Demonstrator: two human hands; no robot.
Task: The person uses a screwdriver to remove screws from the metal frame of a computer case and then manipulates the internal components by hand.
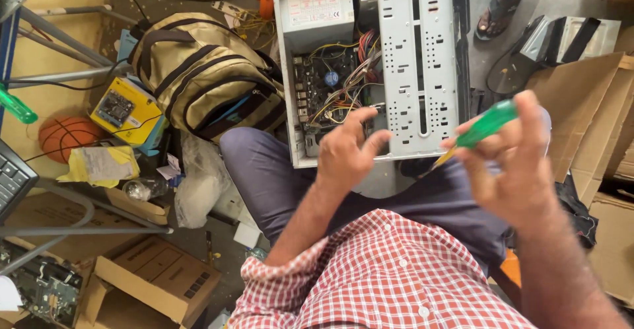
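While aloft, screwdriver (487,124) in right hand (518,170).

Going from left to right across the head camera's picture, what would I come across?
Basketball → yellow box → tan backpack → open computer case → green-handled screwdriver in the right hand → cardboard sheets. The left hand lies across the case, so I have left it out.
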